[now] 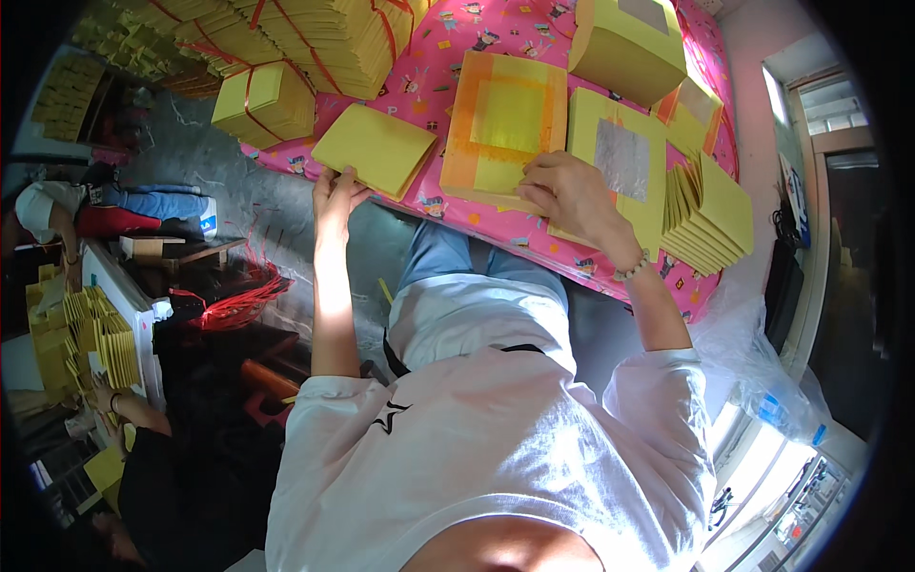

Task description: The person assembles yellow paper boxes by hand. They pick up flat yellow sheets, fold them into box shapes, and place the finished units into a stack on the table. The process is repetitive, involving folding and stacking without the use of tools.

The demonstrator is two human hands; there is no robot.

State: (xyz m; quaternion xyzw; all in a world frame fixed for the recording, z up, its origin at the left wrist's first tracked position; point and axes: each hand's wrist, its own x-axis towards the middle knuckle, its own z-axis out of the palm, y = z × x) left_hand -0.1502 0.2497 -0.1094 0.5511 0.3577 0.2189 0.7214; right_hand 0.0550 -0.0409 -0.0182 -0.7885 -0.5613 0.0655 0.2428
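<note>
My left hand [338,197] is closed on the near edge of a small yellow folded paper pile [375,145], thumb on top and other fingers below. The pile lies near the table's front edge. To its right is a thick yellow paper stack [464,129] with an orange frame around a shiny yellow panel. My right hand [575,195] has its fingers curled and pinched together at this stack's near right corner; how many sheets they hold is hidden. Beside that hand lies another yellow paper stack [651,157] with a silver panel.
A pink patterned cloth [443,43] covers the table. Tied yellow bundles [262,100] stand at the far left, a tall paper block [624,52] at the back right, and fanned folded papers [705,219] at right. Other people work at the left, near red strings [243,297].
</note>
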